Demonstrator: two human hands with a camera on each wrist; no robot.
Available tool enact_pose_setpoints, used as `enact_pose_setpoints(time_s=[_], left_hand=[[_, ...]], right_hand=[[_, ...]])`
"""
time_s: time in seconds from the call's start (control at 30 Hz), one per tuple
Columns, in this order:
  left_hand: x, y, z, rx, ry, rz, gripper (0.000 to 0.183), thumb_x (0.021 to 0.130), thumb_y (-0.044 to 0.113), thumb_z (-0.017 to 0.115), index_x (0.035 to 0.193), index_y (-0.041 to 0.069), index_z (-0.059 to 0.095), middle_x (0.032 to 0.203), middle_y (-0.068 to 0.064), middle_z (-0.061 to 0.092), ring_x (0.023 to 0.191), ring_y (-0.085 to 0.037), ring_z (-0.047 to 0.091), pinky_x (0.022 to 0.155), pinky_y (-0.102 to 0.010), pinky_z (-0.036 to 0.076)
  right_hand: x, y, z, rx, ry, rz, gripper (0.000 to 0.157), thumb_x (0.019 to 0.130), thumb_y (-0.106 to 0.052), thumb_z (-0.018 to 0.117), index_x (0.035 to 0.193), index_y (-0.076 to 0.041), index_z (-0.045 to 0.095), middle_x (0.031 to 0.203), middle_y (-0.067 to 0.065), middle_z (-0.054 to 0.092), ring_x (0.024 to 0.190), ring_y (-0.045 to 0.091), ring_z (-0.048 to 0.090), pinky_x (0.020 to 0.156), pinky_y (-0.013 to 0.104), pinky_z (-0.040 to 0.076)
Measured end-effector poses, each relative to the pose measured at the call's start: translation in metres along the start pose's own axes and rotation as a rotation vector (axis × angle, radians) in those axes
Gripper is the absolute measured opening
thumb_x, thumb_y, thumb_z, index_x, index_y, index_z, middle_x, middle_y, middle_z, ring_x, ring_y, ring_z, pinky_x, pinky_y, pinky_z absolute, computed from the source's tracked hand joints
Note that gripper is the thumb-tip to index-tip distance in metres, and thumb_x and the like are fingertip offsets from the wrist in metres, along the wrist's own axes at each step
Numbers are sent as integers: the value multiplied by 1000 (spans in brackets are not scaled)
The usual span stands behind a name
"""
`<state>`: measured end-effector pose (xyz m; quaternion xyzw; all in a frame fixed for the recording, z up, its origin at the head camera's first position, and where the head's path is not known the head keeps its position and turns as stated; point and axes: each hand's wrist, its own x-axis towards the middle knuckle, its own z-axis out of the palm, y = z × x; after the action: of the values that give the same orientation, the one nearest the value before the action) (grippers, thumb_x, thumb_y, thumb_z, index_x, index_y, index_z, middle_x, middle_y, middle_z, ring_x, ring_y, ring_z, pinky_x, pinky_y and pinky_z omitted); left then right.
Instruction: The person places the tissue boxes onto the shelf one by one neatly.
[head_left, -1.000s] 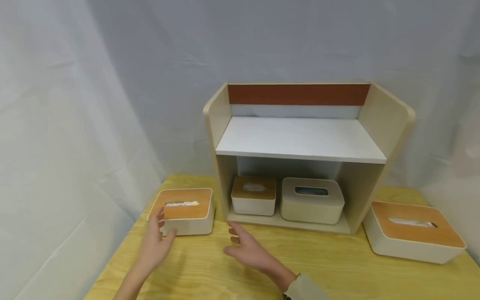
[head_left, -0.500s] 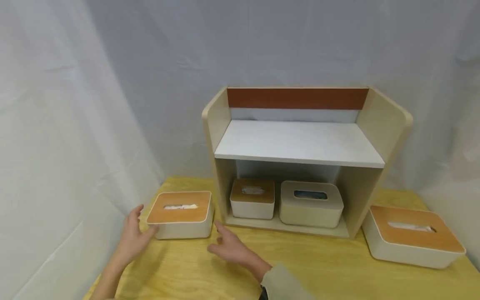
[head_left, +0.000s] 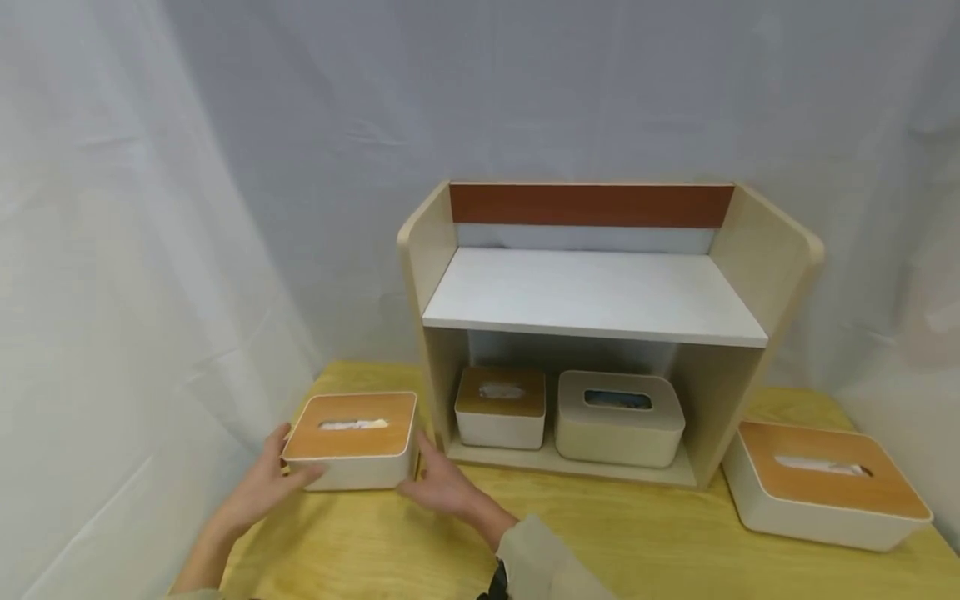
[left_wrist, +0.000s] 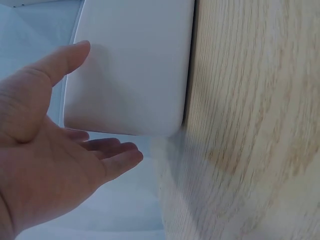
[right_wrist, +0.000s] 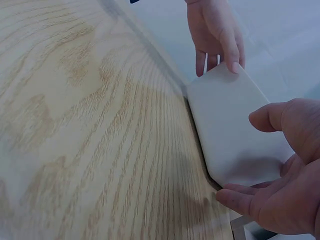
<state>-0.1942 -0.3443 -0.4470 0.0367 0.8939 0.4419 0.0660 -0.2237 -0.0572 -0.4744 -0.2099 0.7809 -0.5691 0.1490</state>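
Note:
A tissue box (head_left: 352,427) with a white body and a wood-coloured lid stands on the table, left of the shelf unit; tissue shows in its slot. My left hand (head_left: 258,487) is at its left end, fingers along the side and thumb by the front face. At the right end is my right hand (head_left: 446,483), fingers reaching along that side and thumb near the front. In the right wrist view both hands flank the white box (right_wrist: 230,120), their fingers mostly straight. Whether every fingertip touches it, I cannot tell.
A two-level shelf unit (head_left: 596,292) stands at the back. On its lower level sit a small wood-lidded tissue box (head_left: 500,408) and an all-cream one (head_left: 618,421). Another wood-lidded tissue box (head_left: 828,492) is on the table to the right. A pale sheet (head_left: 150,292) hangs at the left.
My left hand has moved from over the box's front left to its left end. The right hand has moved left to the box's right side. The view has tilted up slightly.

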Motion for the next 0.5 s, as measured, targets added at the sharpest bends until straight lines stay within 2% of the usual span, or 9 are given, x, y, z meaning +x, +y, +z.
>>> enact_pose_setpoints(time_s=[0.13, 0.3, 0.37, 0.5], left_hand=[[4, -2, 0, -5, -10, 28, 98, 98, 28, 62, 151, -12, -10, 153, -44, 0, 131, -68, 19, 101, -71, 34], [11, -5, -1, -49, -22, 67, 93, 97, 24, 65, 153, -9, -2, 150, -41, 17, 132, -58, 32, 96, -56, 45], [12, -7, -1, -36, -26, 51, 95, 97, 27, 64, 153, -8, -4, 152, -41, 14, 131, -59, 32, 95, -55, 47], [11, -10, -2, -3, -15, 26, 96, 98, 32, 63, 154, -7, -4, 155, -41, 4, 130, -61, 30, 90, -53, 50]], right_hand=[[3, 2, 5, 9, -3, -29, 100, 80, -12, 69, 161, -12, 9, 162, 13, 24, 143, 27, 31, 114, 49, 32], [6, 3, 6, 16, 9, -19, 97, 85, -17, 69, 160, -9, 8, 162, 17, 22, 144, 31, 28, 116, 50, 27], [6, 3, 5, 21, 7, -3, 97, 87, -21, 69, 160, -8, 7, 163, 18, 19, 145, 33, 27, 117, 51, 26], [6, 4, 3, 39, -23, 14, 96, 90, -23, 68, 161, -13, 5, 163, 17, 20, 142, 33, 33, 115, 50, 31]])
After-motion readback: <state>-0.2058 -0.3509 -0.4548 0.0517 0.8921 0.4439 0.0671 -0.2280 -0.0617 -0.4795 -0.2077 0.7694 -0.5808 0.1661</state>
